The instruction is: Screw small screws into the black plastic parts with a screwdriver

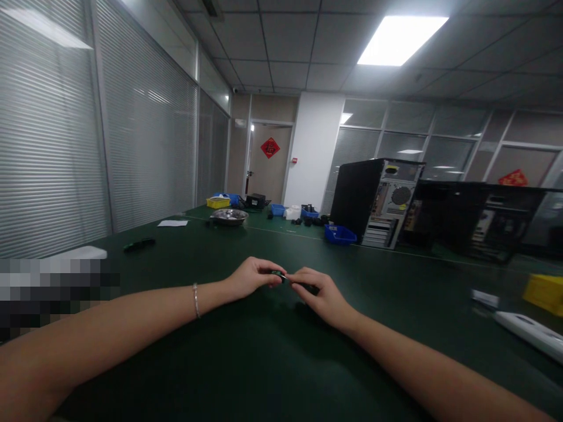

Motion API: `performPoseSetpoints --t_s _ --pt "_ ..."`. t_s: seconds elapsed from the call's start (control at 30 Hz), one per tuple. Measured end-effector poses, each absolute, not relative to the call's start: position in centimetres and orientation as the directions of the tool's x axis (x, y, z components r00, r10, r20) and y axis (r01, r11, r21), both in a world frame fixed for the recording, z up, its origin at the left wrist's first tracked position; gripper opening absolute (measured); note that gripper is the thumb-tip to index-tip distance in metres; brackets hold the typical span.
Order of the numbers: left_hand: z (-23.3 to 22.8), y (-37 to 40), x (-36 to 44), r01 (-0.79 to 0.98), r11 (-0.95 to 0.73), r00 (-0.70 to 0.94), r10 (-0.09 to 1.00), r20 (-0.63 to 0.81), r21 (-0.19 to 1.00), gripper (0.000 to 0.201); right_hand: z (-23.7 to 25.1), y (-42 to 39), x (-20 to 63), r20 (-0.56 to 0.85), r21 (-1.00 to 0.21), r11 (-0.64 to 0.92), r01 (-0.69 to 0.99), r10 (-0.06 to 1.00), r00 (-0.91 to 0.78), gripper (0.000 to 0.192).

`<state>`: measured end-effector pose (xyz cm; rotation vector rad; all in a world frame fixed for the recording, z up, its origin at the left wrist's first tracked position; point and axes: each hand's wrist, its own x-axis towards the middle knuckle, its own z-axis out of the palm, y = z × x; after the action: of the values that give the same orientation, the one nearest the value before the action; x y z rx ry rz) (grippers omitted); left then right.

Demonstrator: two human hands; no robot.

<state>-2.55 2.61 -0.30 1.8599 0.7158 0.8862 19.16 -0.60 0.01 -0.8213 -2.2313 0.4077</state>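
Note:
Over the middle of the green tabletop (246, 363), my two hands meet at the fingertips. My left hand (253, 275), with a bracelet (196, 300) on its wrist, pinches a small green-and-black piece (278, 274) between thumb and fingers. A short shiny tip shows at that piece's right end; its kind is too small to tell. Thumb and fingers of my right hand (323, 293) close at this shiny end, touching or nearly touching it. Whatever lies between the right fingertips is hidden.
A metal bowl (230, 217), white paper (173, 223) and a dark green-and-black object (139, 244) lie to the left. Beyond my hands stand a blue bin (339, 235) and an opened computer case (358, 199). A yellow bin (545, 293) and a white power strip (530, 331) are at right.

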Motion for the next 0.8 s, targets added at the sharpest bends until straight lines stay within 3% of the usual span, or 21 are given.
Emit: performPoseSetpoints --t_s 0.17,0.37,0.57,0.8 --pt "0.3 2.0 -2.1 0.095 -0.366 0.548 0.795 0.258 0.926 0.030 0.0 -0.5 19.2 0.528 -0.540 0.750 0.381 0.655 -0.540 0.026" --pt "-0.2 2.9 -2.4 0.178 -0.514 0.472 0.793 0.385 0.839 0.026 0.0 -0.6 19.4 0.481 -0.592 0.676 0.438 0.733 -0.482 0.025" --pt "-0.8 3.3 -2.3 0.220 -0.495 0.484 0.804 0.347 0.841 0.024 -0.1 -0.6 19.3 0.399 -0.714 0.593 0.374 0.782 -0.478 0.032" --pt "-0.6 3.0 -1.9 -0.079 -0.320 0.473 0.821 0.319 0.944 0.035 -0.4 -0.3 19.3 0.328 -0.755 0.569 0.326 0.758 -0.564 0.036"
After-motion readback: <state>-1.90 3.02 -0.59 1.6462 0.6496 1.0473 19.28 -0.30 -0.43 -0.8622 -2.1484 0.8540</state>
